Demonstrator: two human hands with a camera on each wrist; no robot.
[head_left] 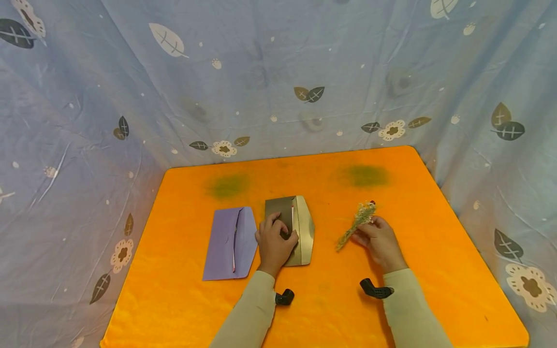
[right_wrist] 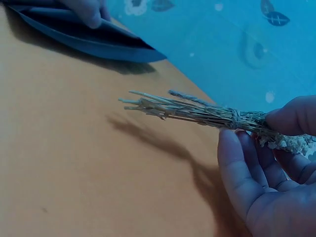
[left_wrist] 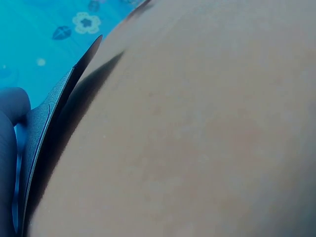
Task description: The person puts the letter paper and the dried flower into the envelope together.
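My left hand (head_left: 275, 241) is on a gold envelope (head_left: 306, 237), its fingers bent over the dark front and the thumb at the edge of the opening. The envelope's flap lies unfolded to the right, and a thin white-and-red strip (head_left: 293, 212) shows along the opening. In the left wrist view the envelope's edge (left_wrist: 42, 128) stands up beside a finger (left_wrist: 9, 148). Held above the table, a small bunch of dried flowers (head_left: 358, 223) is pinched between thumb and fingers of my right hand (head_left: 383, 241). Its twine-tied stems (right_wrist: 182, 111) point left toward the envelope.
A purple envelope (head_left: 222, 246) lies left of the gold one, flap unfolded, with a thin white-and-red edge in its opening. Orange cloth (head_left: 330, 299) covers the table. Patterned blue curtains (head_left: 261, 72) hang behind and at both sides.
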